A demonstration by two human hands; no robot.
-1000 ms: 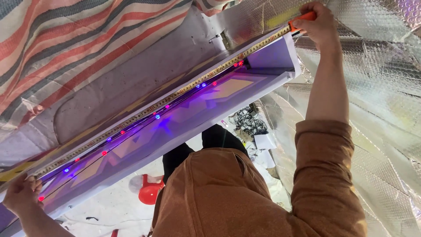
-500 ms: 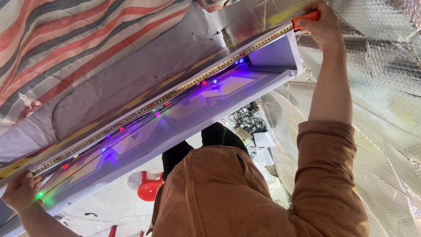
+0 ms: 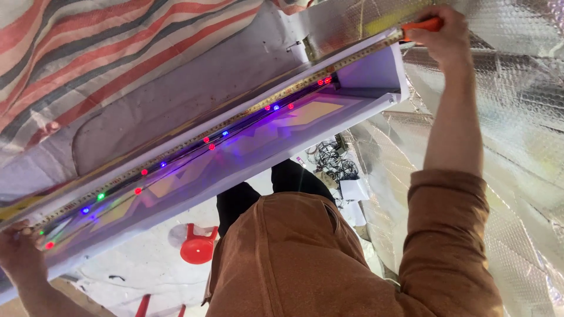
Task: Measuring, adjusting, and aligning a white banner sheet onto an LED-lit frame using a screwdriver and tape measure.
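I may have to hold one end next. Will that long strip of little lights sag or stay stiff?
The light strip probably flexes: it is thin and long, and looks pressed along the white box. It seems light; the left hand and right hand hold only its ends.

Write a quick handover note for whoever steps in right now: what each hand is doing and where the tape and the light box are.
Right hand: gripping the orange tape measure case at the far end of the white light box.
Left hand: pinning the tape's near end at the box's other end.
Yellow tape lies stretched along the box's upper edge, beside the coloured lights.
Done: tape spans the length.
Left: reading it; the markings are not legible here.
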